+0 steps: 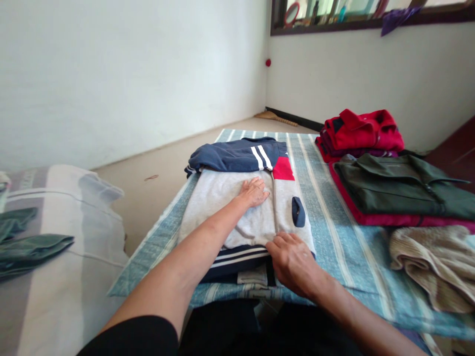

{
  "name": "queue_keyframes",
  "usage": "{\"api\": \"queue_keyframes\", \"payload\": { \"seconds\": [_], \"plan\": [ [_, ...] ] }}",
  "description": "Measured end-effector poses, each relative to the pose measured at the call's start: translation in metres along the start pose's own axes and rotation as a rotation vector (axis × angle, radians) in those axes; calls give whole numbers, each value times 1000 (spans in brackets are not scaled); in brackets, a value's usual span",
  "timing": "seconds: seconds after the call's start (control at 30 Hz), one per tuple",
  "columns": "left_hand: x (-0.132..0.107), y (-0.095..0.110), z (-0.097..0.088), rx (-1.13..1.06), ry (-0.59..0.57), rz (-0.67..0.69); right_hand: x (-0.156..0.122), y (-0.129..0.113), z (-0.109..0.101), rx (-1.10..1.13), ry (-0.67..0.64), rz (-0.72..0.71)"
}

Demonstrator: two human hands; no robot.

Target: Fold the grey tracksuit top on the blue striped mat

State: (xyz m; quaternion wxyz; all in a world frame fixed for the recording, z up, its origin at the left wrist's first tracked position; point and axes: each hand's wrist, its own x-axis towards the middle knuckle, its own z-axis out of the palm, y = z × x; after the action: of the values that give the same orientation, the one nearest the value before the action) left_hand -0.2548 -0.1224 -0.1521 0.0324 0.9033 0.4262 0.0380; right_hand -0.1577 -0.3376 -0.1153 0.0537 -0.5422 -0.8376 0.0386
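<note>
A grey jacket (215,198) with navy sleeves, white stripes and a red patch lies on the striped blue cloth (326,198). Its sleeves are folded across the upper part. On the grey body my left hand (254,192) rests flat, fingers spread. My right hand (291,257) is at the lower edge near the zip, its fingers curled over the navy striped hem (233,264). The fingertips pinch the fabric there, with the thumb mostly hidden. The hem hangs close to the near edge of the covered surface.
Folded red clothes (365,131) and a dark green jacket (404,185) lie in piles on the right. A beige towel (438,262) sits nearer. To the left, a pale-covered surface (67,296) holds dark green fabric (33,249). White walls (141,74) meet behind.
</note>
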Motion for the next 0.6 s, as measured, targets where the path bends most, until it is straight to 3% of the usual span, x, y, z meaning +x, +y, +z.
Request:
{"api": "queue_keyframes", "payload": {
  "seconds": [0.37, 0.6],
  "plan": [
    [6, -5, -5, -17, -18, 24, 25, 14, -56, 103, -129, 145],
    [8, -9, -6, -55, -43, 28, 38, 19, -72, 126, -82, 180]
  ]
}}
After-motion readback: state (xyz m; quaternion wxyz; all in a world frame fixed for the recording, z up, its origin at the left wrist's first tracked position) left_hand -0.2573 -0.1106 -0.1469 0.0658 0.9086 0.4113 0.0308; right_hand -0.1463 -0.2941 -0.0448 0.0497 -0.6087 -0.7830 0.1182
